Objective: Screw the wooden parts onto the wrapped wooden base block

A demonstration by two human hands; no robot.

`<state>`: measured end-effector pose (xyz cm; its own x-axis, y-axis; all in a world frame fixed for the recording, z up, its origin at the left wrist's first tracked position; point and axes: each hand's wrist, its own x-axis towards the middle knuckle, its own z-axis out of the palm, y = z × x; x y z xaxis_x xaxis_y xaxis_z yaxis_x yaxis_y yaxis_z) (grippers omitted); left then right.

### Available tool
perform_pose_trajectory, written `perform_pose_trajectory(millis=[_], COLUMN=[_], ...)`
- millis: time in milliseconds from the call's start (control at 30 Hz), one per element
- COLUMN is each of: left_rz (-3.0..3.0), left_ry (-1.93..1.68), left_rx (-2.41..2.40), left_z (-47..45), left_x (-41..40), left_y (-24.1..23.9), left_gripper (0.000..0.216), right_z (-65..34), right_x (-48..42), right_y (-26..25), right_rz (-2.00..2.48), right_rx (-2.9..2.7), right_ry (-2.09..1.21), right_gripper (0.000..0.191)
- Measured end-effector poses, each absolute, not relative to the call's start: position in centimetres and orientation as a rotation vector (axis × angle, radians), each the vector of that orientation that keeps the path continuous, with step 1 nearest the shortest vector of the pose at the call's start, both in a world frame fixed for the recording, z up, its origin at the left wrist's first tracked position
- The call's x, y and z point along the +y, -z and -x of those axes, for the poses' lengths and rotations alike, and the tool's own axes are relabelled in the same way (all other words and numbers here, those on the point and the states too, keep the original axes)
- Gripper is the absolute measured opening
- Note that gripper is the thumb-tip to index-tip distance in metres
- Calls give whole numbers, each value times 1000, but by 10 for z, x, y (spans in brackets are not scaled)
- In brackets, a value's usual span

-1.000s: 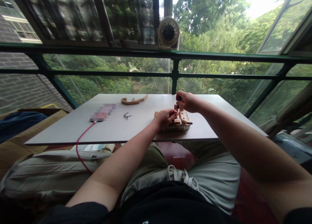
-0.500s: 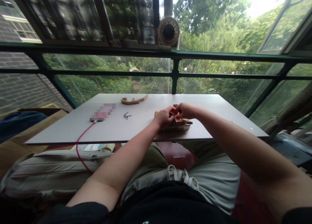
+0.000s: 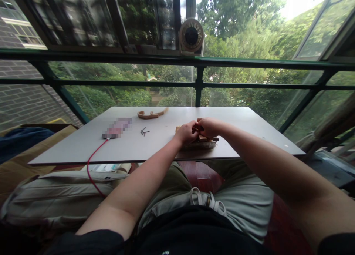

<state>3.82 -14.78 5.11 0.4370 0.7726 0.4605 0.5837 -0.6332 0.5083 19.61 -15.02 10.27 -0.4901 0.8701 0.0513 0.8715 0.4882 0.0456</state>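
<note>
A small wooden assembly (image 3: 207,140) of light brown pieces lies on the white table (image 3: 155,144), right of the middle, near the front edge. My left hand (image 3: 187,133) is curled over its left side with the fingers closed on the wood. My right hand (image 3: 208,127) meets it from the right, fingers bent and pinched on the top of the same assembly. The two hands touch each other. What the fingertips grip in detail is hidden by the hands.
A curved wooden part (image 3: 152,114) lies at the table's far middle. Small dark metal pieces (image 3: 144,131) lie left of the hands. A blurred pink device (image 3: 118,128) with a red cable (image 3: 91,162) sits further left. A fan (image 3: 191,36) stands on the green railing behind.
My right hand, raised above the assembly with a dark tool a second ago, has come down and closed against my left hand on the wood. The left hand has barely moved.
</note>
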Motion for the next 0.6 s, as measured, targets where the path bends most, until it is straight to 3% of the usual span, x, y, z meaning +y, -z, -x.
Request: perform_pose_trajectory(millis=[400, 600], left_rz=[-2368, -2276], left_ry=[-1030, -1032], left_rx=[1142, 1033], left_z=[-38, -41], left_x=[-144, -139], left_y=[-47, -46], left_gripper=[24, 27], right_z=[-198, -190], right_x=[-138, -142], right_y=[-104, -116], right_rz=[1507, 1821], right_rx=[-2810, -2724], right_ry=[118, 5], right_gripper=[20, 37])
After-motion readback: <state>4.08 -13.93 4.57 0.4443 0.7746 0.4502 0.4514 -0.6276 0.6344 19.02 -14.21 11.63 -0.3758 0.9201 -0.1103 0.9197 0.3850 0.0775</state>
